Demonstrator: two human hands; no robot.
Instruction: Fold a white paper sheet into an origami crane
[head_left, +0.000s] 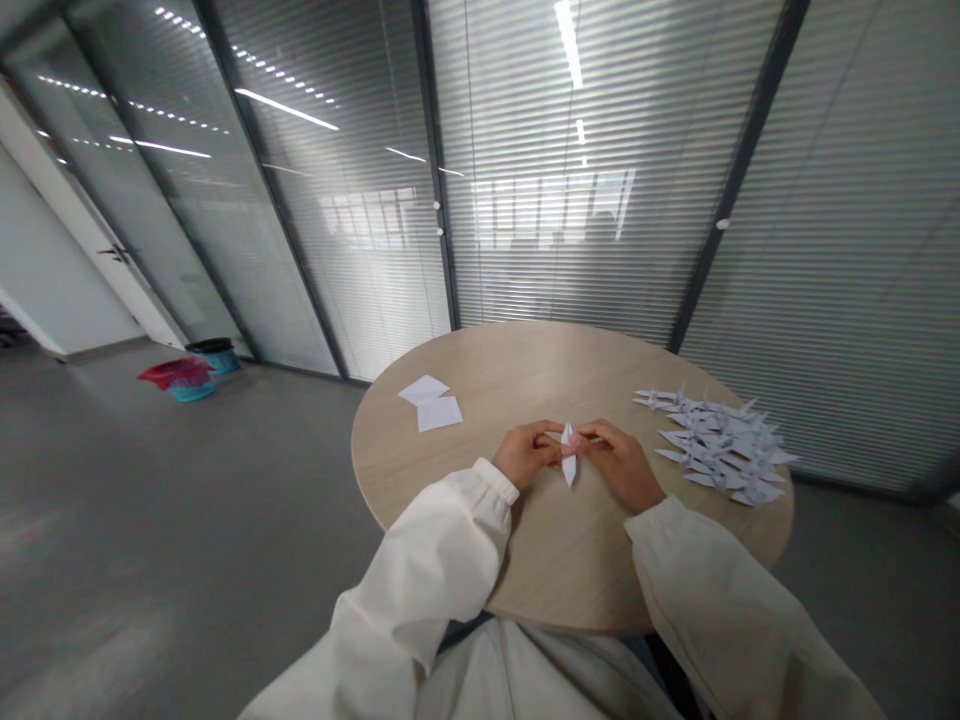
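Both hands pinching a folded paper piece (568, 455) above a round wooden table (540, 350).

The left hand (525, 453) and right hand (619, 463) were nearly touching, their fingers clamped on the upper part of the piece, while its pointed lower end hung free near the table's middle. Loose paper squares (430, 403) lay to the left and a heap of paper cranes (720, 447) to the right. Hazards: uneven finger pressure could crease or tear the thin paper; a slipped grip could drop the piece; careless rightward movement could disturb the cranes.
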